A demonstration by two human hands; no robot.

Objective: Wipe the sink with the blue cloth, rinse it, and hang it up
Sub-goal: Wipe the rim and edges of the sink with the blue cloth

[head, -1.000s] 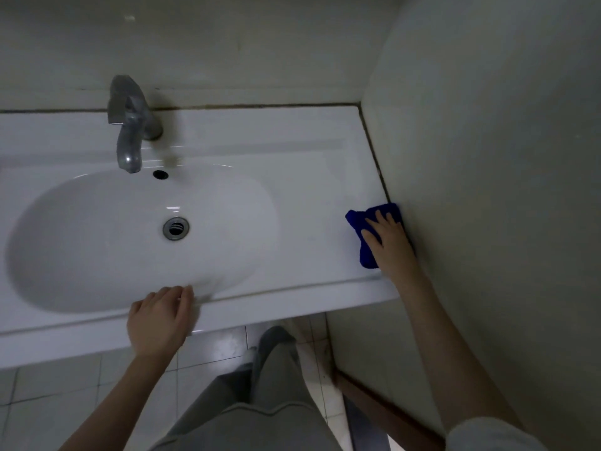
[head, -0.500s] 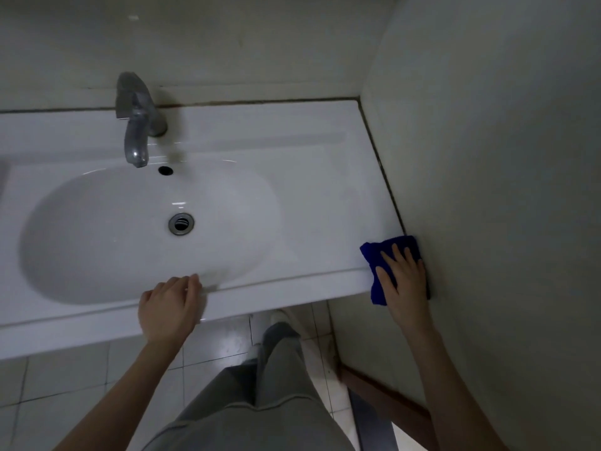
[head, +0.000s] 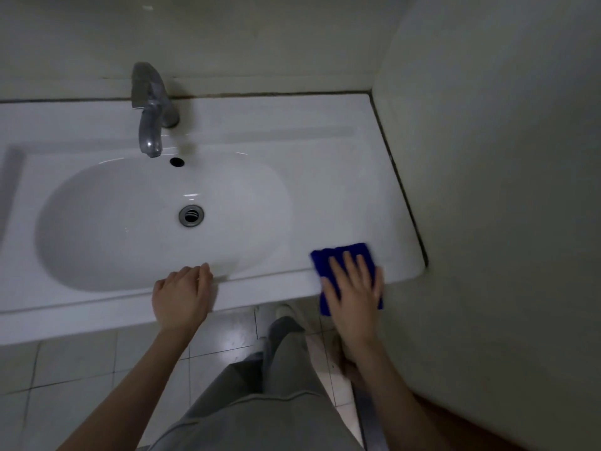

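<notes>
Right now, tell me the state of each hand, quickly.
Left hand: open, fingers resting on the front rim of the sink, holding nothing.
Right hand: open, flat fingers pressing the blue cloth onto the sink edge.

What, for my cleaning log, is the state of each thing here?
sink: no standing water.
blue cloth: folded flat, draped over the sink's front edge.
right hand: flat, pressing the cloth.
left hand: resting on the front rim, holding nothing.
faucet: no water running.
drain: unplugged.
</notes>
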